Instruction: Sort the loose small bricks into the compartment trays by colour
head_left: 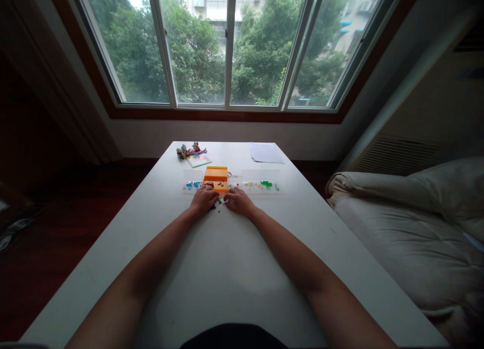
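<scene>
Head view has both your hands low over the middle of the white counter, fingers curled in towards the front of an open orange case. Your left hand is at the case's near left corner, its fingertips at or over the front edge; your right hand is just beside the near right corner. The fingers of both are bent, but they are too small in the picture to tell whether either hand grips a piece or touches the case.

The orange case lies with its raised back part away from you, and small dark red pieces sit in its front part. Between your hands, a few loose green and dark pieces lie on the counter. Left of the case, a clear tray holds blue pieces. To the right, another clear tray holds pale yellow pieces and bright green pieces, and a small red piece shows close to the case.

Farther back on your left, small colourful figures stand near a patterned card; on your right, white paper lies near the far edge.
</scene>
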Demonstrator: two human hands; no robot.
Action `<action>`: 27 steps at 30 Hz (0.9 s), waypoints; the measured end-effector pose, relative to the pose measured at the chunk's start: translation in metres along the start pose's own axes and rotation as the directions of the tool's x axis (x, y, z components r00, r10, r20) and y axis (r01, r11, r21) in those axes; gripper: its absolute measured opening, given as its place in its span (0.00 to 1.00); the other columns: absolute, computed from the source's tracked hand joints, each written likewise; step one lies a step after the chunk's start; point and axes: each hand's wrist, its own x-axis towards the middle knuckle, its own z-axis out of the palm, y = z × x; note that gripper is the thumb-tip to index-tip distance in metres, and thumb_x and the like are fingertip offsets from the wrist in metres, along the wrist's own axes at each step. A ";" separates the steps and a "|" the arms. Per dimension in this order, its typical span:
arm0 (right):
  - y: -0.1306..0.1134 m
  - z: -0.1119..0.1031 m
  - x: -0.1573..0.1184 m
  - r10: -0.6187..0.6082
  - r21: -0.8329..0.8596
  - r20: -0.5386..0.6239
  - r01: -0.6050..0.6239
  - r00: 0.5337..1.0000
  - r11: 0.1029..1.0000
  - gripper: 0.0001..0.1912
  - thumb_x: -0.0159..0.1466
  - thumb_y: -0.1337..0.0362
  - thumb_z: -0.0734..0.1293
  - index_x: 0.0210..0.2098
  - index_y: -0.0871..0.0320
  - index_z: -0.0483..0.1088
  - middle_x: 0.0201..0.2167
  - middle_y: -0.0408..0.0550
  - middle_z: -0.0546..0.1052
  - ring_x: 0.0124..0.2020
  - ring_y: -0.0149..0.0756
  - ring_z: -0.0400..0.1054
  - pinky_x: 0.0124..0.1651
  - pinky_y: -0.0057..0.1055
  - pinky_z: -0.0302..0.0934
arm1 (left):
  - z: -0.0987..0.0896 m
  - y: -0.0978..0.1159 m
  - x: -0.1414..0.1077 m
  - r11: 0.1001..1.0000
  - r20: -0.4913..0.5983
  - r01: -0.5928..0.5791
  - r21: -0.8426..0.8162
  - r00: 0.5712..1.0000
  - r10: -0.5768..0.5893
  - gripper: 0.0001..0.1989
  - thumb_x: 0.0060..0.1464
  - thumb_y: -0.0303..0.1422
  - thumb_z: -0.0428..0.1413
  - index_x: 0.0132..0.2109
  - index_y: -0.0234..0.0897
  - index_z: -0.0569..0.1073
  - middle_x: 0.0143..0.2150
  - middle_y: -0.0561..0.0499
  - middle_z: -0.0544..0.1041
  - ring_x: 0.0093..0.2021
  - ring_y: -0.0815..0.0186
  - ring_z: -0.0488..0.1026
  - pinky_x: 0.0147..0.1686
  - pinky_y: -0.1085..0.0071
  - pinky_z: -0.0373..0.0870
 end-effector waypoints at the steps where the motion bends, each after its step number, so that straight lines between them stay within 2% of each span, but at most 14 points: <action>1: 0.000 0.000 0.000 -0.003 0.002 -0.003 0.003 1.000 1.000 0.07 0.63 0.65 0.72 0.42 0.54 0.78 0.43 0.49 0.74 0.48 0.42 0.65 0.56 0.38 0.58 | 0.000 0.000 0.000 1.000 0.001 -0.001 -0.001 1.000 0.001 0.11 0.64 0.36 0.55 0.44 0.43 0.83 0.44 0.45 0.78 0.51 0.55 0.69 0.55 0.58 0.66; 7: -0.005 0.005 0.003 -0.037 -0.008 0.005 0.037 0.999 0.999 0.06 0.65 0.66 0.70 0.42 0.53 0.78 0.42 0.49 0.76 0.46 0.41 0.65 0.55 0.38 0.58 | 0.003 -0.001 0.000 1.000 -0.015 0.011 -0.007 1.000 -0.011 0.12 0.61 0.36 0.58 0.49 0.42 0.81 0.46 0.44 0.78 0.52 0.55 0.69 0.56 0.58 0.66; 11: -0.006 0.007 0.005 -0.028 -0.025 -0.009 0.028 1.000 0.999 0.04 0.66 0.67 0.70 0.40 0.54 0.78 0.41 0.49 0.76 0.46 0.42 0.65 0.54 0.38 0.58 | 0.004 -0.002 0.000 1.000 -0.002 0.002 -0.008 1.000 -0.002 0.11 0.62 0.36 0.57 0.48 0.42 0.81 0.45 0.44 0.78 0.52 0.55 0.69 0.56 0.58 0.66; 13: -0.004 0.005 0.004 0.015 -0.019 -0.065 -0.016 0.998 1.000 0.03 0.65 0.67 0.70 0.39 0.54 0.77 0.40 0.49 0.76 0.46 0.42 0.65 0.54 0.38 0.57 | 0.004 -0.002 0.000 1.000 0.001 0.008 -0.009 1.000 -0.008 0.12 0.61 0.35 0.58 0.50 0.42 0.81 0.46 0.44 0.78 0.52 0.55 0.69 0.56 0.58 0.66; 15: 0.001 0.002 0.004 0.107 0.004 -0.169 -0.108 0.980 0.994 0.03 0.66 0.66 0.69 0.39 0.55 0.76 0.39 0.49 0.76 0.44 0.42 0.65 0.53 0.37 0.57 | 0.004 -0.002 0.000 1.000 -0.005 0.011 -0.013 1.000 -0.011 0.13 0.60 0.34 0.59 0.51 0.41 0.80 0.47 0.44 0.78 0.52 0.54 0.69 0.56 0.58 0.66; 17: 0.010 -0.003 0.003 0.223 0.034 -0.280 -0.223 0.934 0.974 0.04 0.68 0.65 0.67 0.40 0.56 0.75 0.36 0.49 0.76 0.42 0.42 0.66 0.51 0.37 0.58 | 0.005 -0.002 0.000 1.000 -0.011 0.004 -0.013 1.000 -0.004 0.13 0.59 0.34 0.59 0.51 0.40 0.80 0.47 0.44 0.78 0.52 0.54 0.70 0.55 0.58 0.66; 21: 0.034 -0.015 0.000 0.406 0.074 -0.433 -0.418 0.805 0.906 0.08 0.68 0.65 0.64 0.42 0.58 0.75 0.33 0.50 0.75 0.39 0.43 0.65 0.49 0.37 0.57 | 0.007 -0.003 0.000 1.000 -0.014 -0.009 -0.004 1.000 0.009 0.13 0.60 0.34 0.58 0.51 0.40 0.80 0.47 0.43 0.78 0.53 0.53 0.70 0.55 0.57 0.67; 27: 0.067 -0.026 -0.009 0.526 0.097 -0.519 -0.565 0.674 0.819 0.09 0.67 0.64 0.64 0.42 0.59 0.75 0.33 0.51 0.76 0.41 0.45 0.65 0.50 0.38 0.56 | 0.009 -0.005 0.001 1.000 0.010 -0.005 -0.027 1.000 0.005 0.18 0.58 0.34 0.60 0.55 0.41 0.78 0.48 0.44 0.77 0.55 0.54 0.69 0.58 0.58 0.66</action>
